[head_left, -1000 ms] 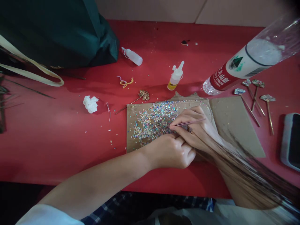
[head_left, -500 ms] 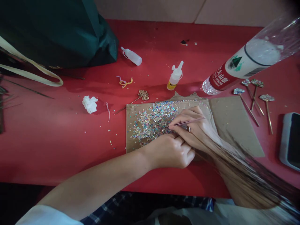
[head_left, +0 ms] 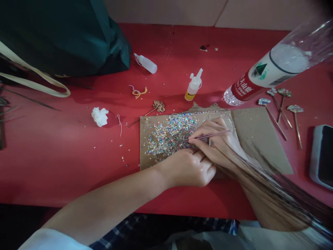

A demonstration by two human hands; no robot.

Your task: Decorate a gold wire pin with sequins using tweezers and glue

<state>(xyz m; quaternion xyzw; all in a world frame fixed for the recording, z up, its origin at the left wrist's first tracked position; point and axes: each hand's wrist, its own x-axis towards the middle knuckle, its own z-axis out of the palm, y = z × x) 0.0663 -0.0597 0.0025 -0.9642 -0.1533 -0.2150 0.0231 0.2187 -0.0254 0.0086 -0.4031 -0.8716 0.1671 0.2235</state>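
Two hands: right hand (head_left: 218,144) pinched tweezers (head_left: 208,135), fingers closed
Left hand (head_left: 188,168): curled, holding nothing visible
Sequins (head_left: 169,135): lay at its 11 o'clock

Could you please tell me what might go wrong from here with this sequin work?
The left hand rests on the cardboard right beside the sequins, so it could smear them. The tweezers in the right hand might flick loose pieces onto the red table, where some already lie.

Blurred hair (head_left: 273,184) veils the right forearm (head_left: 262,211) beside the cardboard sheet (head_left: 260,135); past it, a phone (head_left: 322,156) runs off frame.
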